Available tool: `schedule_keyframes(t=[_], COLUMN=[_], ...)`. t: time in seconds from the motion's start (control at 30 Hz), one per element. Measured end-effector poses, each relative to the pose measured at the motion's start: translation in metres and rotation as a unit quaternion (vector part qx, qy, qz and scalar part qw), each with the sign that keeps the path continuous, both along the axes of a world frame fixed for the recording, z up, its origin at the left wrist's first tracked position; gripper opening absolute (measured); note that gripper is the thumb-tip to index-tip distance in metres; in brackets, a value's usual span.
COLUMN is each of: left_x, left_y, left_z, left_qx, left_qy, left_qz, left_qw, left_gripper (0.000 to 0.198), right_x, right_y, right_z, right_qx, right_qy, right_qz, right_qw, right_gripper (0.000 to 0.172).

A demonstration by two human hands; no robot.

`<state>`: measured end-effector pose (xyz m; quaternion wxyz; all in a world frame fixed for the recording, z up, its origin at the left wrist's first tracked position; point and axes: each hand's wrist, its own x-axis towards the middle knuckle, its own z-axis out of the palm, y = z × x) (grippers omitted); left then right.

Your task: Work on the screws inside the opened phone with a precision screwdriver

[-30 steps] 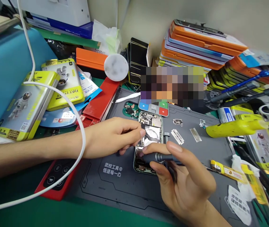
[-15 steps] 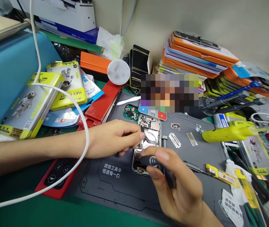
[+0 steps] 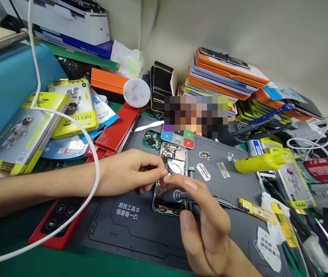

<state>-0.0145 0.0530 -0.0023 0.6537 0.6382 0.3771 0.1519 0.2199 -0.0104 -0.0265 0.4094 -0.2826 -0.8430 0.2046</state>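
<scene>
An opened phone (image 3: 178, 154) with bare internal parts lies upright on the dark grey mat (image 3: 158, 238). My left hand (image 3: 141, 171) reaches in from the left over its left edge, fingers closed in a pinch; what they hold, if anything, is too small to tell. My right hand (image 3: 210, 219) is at the phone's lower right, its index fingertip meeting my left fingertips. A dark screwdriver (image 3: 193, 198) lies sideways in my right hand, behind the index finger and thumb, its thin tip pointing right. The right thumb stands apart from the index finger.
A white cable (image 3: 96, 165) loops over my left forearm. Left are battery boxes (image 3: 73, 104) and a red device (image 3: 57, 227). A blade (image 3: 203, 171), yellow bottle (image 3: 259, 163) and yellow-handled tool (image 3: 256, 211) lie right. Orange cases (image 3: 224, 71) are stacked behind.
The view has shifted, so the scene sits further left. My right index finger has moved up to my left fingertips, and its thumb has spread away from it. The screwdriver stays in my right hand.
</scene>
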Motion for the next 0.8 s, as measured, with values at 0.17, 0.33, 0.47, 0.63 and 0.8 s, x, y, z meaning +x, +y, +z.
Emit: schedule_keyframes(t=[0.17,0.33,0.47,0.63,0.8], left_x=[-0.003,-0.007,-0.008,-0.005,-0.004], left_y=[0.0,0.001,0.002,0.002,0.0], left_z=[-0.007,-0.012,-0.014,-0.013,-0.008], left_qx=[0.027,0.078,0.076,0.066,0.029], left_qy=[-0.003,-0.003,-0.02,-0.012,0.007], left_qz=[-0.027,-0.064,-0.053,-0.033,-0.025], left_qw=[0.999,0.995,0.996,0.997,0.999], left_gripper=[0.015,0.012,0.009,0.012,0.021], right_x=[-0.002,-0.007,-0.008,-0.003,0.004], right_y=[-0.003,-0.005,-0.004,-0.007,-0.008], right_z=[-0.005,-0.002,0.001,0.002,-0.003], right_qx=[-0.026,-0.157,-0.157,-0.138,-0.121], right_qy=[0.028,0.132,0.164,0.169,0.159], right_qz=[-0.051,-0.104,-0.103,-0.123,-0.086], right_qw=[0.998,0.973,0.968,0.968,0.976], right_gripper=[0.081,0.065,0.065,0.063,0.072])
